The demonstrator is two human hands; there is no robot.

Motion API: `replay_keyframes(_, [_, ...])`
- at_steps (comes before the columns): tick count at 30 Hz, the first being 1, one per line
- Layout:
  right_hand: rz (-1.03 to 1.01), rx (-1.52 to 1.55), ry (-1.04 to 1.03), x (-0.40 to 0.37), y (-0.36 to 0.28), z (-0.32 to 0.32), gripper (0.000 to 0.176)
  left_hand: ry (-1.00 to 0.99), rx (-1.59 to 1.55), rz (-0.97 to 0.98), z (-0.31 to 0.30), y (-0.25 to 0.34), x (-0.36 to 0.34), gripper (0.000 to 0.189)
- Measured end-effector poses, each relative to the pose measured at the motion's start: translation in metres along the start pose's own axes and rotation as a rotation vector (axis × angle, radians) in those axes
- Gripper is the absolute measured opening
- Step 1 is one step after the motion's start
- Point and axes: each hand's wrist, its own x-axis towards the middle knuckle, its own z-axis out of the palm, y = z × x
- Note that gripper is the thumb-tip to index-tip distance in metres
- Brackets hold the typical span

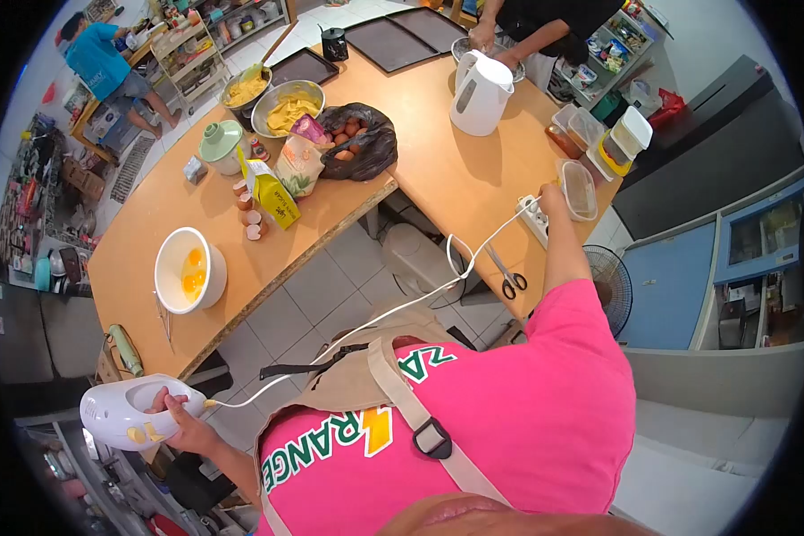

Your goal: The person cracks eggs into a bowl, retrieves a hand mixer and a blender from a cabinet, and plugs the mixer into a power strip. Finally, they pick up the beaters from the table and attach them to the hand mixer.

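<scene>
My left hand (180, 423) is closed around the handle of a white hand mixer (125, 413), held off the table's near left edge; no beaters show on it. From the mixer a white cord (366, 323) runs across my front to a white power strip (533, 220) on the right table. My right hand (554, 198) is closed at the strip's far end, beside the cord's plug, its fingertips partly hidden. A clear plastic container (578, 190) stands right beside that hand. Near the mixer, a white bowl (214, 288) holds several egg yolks.
Eggshells (254, 225), a yellow sugar packet (272, 196), a black bag of eggs (366, 156) and bowls of yellow dough (290, 109) sit on the left table. Scissors (512, 279) lie near the right table's edge. A white jug (481, 94) stands before a co-worker's hands (484, 37).
</scene>
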Motion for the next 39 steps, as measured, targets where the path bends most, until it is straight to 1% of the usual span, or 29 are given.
replay_keyframes(4, [-0.003,-0.001,0.007,0.001,0.002,0.004,0.016,-0.020,0.049,0.025,-0.002,-0.003,-0.002,0.013])
replay_keyframes(6, [-0.017,-0.015,-0.036,0.002,0.001,0.006,0.015,-0.012,0.038,0.020,-0.004,-0.003,-0.003,0.013])
replay_keyframes(9, [0.009,0.003,0.004,-0.003,0.001,0.013,0.014,0.006,0.018,0.004,-0.004,-0.005,-0.006,0.013])
replay_keyframes(13, [0.006,0.011,-0.009,-0.009,-0.005,0.010,0.014,-0.002,0.023,-0.009,-0.005,-0.001,-0.007,0.013])
replay_keyframes(15, [0.010,0.034,0.059,-0.015,-0.010,0.011,0.012,0.025,0.001,-0.024,-0.002,0.002,-0.008,0.013])
replay_keyframes(16, [0.007,0.032,0.057,-0.018,-0.013,0.010,0.012,0.051,-0.019,-0.039,-0.001,0.003,-0.009,0.013])
replay_keyframes(18, [0.008,0.021,0.132,-0.022,-0.015,0.012,0.011,0.019,0.047,-0.031,-0.008,-0.002,-0.008,0.012])
replay_keyframes(19, [0.002,0.022,0.133,-0.024,-0.019,0.011,0.011,-0.012,0.108,-0.020,-0.012,-0.003,-0.006,0.011])
replay_keyframes(21, [0.022,0.015,0.098,-0.020,-0.019,0.013,0.012,0.022,0.055,-0.026,-0.008,0.001,-0.008,0.011])
replay_keyframes(23, [-0.027,0.034,0.108,-0.017,-0.013,0.015,0.012,0.058,0.002,-0.031,-0.005,0.000,-0.007,0.011])
replay_keyframes(24, [-0.073,0.052,0.110,-0.016,-0.010,0.014,0.011,0.040,-0.011,-0.028,-0.005,-0.005,-0.007,0.012])
replay_keyframes(25, [-0.060,0.071,0.070,-0.015,-0.007,0.010,0.015,0.028,-0.016,-0.024,-0.008,-0.008,-0.008,0.013])
replay_keyframes(26, [-0.058,0.091,0.024,-0.016,-0.005,0.007,0.022,0.023,0.011,-0.064,-0.009,-0.008,-0.008,0.013])
replay_keyframes(27, [-0.013,0.172,0.002,-0.011,0.002,0.008,0.049,0.017,0.003,-0.105,-0.012,-0.014,-0.008,0.013])
replay_keyframes(28, [-0.078,0.060,0.017,-0.010,0.006,0.001,0.074,0.026,-0.016,-0.119,-0.013,-0.017,-0.009,0.012])
replay_keyframes(29, [-0.128,-0.042,0.007,-0.014,0.004,-0.019,0.075,0.041,-0.034,-0.131,-0.011,-0.018,-0.009,0.012])
replay_keyframes(30, [-0.136,-0.121,0.007,-0.001,0.010,-0.022,0.077,0.024,-0.052,-0.144,-0.010,-0.016,-0.009,0.011])
replay_keyframes(31, [-0.162,-0.185,0.049,-0.019,-0.018,-0.056,0.077,0.008,-0.069,-0.158,-0.009,-0.012,-0.009,0.011])
replay_keyframes(32, [-0.184,-0.248,0.093,-0.052,-0.058,-0.108,0.078,-0.007,-0.084,-0.171,-0.007,-0.006,-0.008,0.011])
replay_keyframes(33, [-0.238,-0.249,0.093,-0.057,-0.088,-0.118,0.078,-0.031,-0.103,-0.184,-0.004,-0.003,-0.008,0.011])
replay_keyframes(35, [-0.268,0.134,0.203,-0.066,-0.135,-0.127,0.064,-0.060,-0.189,-0.217,0.002,-0.009,-0.010,0.010])
replay_keyframes(36, [-0.376,0.292,0.171,-0.086,-0.172,-0.130,0.057,-0.039,-0.173,-0.227,0.004,-0.011,-0.010,0.010])
replay_keyframes(37, [-0.476,0.449,0.137,-0.109,-0.216,-0.129,0.049,-0.088,-0.163,-0.214,0.008,-0.012,-0.009,0.009])
replay_keyframes(38, [-0.648,0.691,0.087,-0.126,-0.255,-0.115,0.044,-0.138,-0.159,-0.200,0.012,-0.012,-0.008,0.008])
replay_keyframes(39, [-0.737,0.795,-0.055,-0.173,-0.306,-0.126,0.040,-0.130,-0.157,-0.208,0.016,-0.011,-0.009,0.008])
